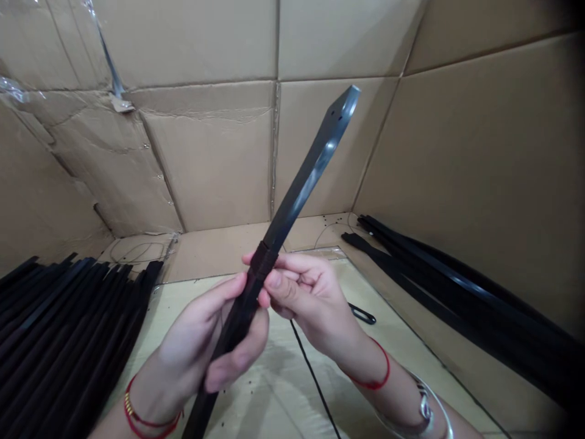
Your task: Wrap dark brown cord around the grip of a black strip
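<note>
The left hand (194, 329) is wrapped around the lower stretch of a long black strip (301, 189), with its fingers curled beneath and its thumb reaching up along the side. The right hand (315, 305) pinches at a dark brown band (263, 262) that encircles the strip just above the left hand's grip, so the thumbs of both hands meet close to the band. The strip slants between the two hands: its lower part runs down past the left hand toward the person, and its glossy upper part rises beyond the right hand to an angled tip marked by small holes (337, 114). Beneath the hands spreads a pale bench (278, 366), where a thin black cord (315, 372) runs toward the person and a small slotted black piece (372, 319) lies just beyond the right wrist. To the left of the left hand, many dark strips (77, 329) lie side by side; well to the right of the right hand, more long black lengths (457, 286) lie along the cardboard wall (210, 158), which also rises behind the hands. A red bracelet (387, 366) circles the right wrist, nearer the hand than a silver bangle (427, 405).
</note>
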Demonstrator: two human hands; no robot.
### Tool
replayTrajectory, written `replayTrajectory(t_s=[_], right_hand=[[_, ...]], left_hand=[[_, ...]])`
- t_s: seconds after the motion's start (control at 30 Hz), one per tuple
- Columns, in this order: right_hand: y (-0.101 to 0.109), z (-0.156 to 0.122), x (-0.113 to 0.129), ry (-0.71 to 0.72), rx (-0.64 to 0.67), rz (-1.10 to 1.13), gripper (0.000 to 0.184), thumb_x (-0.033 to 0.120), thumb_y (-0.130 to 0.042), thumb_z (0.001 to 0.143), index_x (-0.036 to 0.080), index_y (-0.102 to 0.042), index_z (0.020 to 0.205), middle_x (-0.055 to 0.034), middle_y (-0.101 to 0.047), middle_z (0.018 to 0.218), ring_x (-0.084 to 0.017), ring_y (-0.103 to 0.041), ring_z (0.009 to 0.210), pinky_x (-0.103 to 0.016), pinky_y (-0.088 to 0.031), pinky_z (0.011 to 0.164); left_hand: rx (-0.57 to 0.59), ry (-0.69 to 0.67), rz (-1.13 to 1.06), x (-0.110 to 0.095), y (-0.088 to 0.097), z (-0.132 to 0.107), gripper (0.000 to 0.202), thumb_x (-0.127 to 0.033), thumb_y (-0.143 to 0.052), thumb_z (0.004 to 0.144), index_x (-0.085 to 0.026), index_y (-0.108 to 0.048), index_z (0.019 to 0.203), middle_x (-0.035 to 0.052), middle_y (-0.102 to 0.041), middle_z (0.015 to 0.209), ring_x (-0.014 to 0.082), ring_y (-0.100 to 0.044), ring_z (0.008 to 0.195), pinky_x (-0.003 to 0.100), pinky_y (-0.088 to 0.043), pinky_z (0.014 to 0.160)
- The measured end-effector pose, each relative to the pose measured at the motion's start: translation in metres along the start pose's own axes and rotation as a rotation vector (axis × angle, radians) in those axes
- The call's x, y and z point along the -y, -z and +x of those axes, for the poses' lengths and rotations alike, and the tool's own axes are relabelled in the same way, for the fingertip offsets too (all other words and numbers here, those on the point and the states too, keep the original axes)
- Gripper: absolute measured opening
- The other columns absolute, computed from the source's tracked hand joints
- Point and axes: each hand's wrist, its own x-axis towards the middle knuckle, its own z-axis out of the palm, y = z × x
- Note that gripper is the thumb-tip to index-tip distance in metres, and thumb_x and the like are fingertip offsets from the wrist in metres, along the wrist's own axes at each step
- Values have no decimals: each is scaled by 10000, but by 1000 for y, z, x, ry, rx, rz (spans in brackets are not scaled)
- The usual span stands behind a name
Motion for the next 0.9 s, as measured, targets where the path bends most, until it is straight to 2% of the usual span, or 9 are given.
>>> replayTrajectory(t_s=[0.07,0.13,0.23,0.37,0.53,0.7,0.73,0.8,0.9], right_hand=[[-2,1,1,32,-107,-28,200,280,-765,776,123,-732,894,3,-579,615,-52,-419,466,-196,-357,435],[-3,1,1,47,-160,-43,176,262,-772,767,122,-721,860,16,-569,587,-51,-410,435,-206,-389,435],[-3,1,2,31,-131,-77,125,257,-742,801,143,-729,853,46,-490,508,-47,-341,404,-198,-342,398],[-1,0,5,59,-127,-162,135,275,-718,829,150,-763,854,61,-379,486,-41,-210,420,-205,-216,375],[3,-2,9,90,3,-108,153,265,-684,865,172,-768,953,27,-479,573,-33,-207,447,-203,-152,391],[4,-7,10,-10,228,19,276,335,-648,895,199,-714,1126,-2,-597,608,-40,-296,445,-183,-181,395],[4,-7,11,-11,222,31,263,329,-647,897,201,-717,1115,-3,-602,605,-40,-305,443,-178,-181,392],[3,-7,11,25,137,10,209,295,-672,878,177,-741,1036,3,-577,582,-36,-311,437,-172,-172,379],[-2,-5,9,72,5,-12,141,237,-704,847,142,-751,941,40,-481,534,-19,-251,408,-161,-167,357]], left_hand=[[-250,-102,227,3,-4,3,362,-494,-393,967,-169,-550,974,-2,-568,615,79,-458,430,173,-405,422],[-465,-229,479,7,-11,5,291,-459,-491,946,-180,-531,1017,-1,-578,717,84,-494,569,177,-420,530],[-551,-280,724,8,-18,5,244,-439,-477,958,-197,-508,978,-33,-512,680,81,-449,560,182,-375,512],[-364,-157,442,-1,-21,-1,258,-445,-411,985,-200,-493,995,-44,-514,639,50,-437,458,155,-349,439],[-191,-136,143,-5,-18,-11,241,-395,-398,997,-198,-537,991,-35,-532,605,16,-409,386,97,-323,390],[240,-120,-187,6,-10,-10,332,-392,-307,1009,-180,-560,973,-52,-467,459,42,-361,285,122,-367,343],[263,-100,-188,7,-9,-9,352,-402,-293,1009,-176,-557,954,-53,-459,443,54,-369,281,132,-369,338],[86,-92,-4,6,-9,-8,359,-426,-300,1009,-171,-547,954,-21,-533,509,74,-471,374,148,-422,405],[-430,-276,515,6,-13,-8,312,-455,-458,964,-223,-473,1173,-2,-614,748,96,-562,613,171,-474,555]])
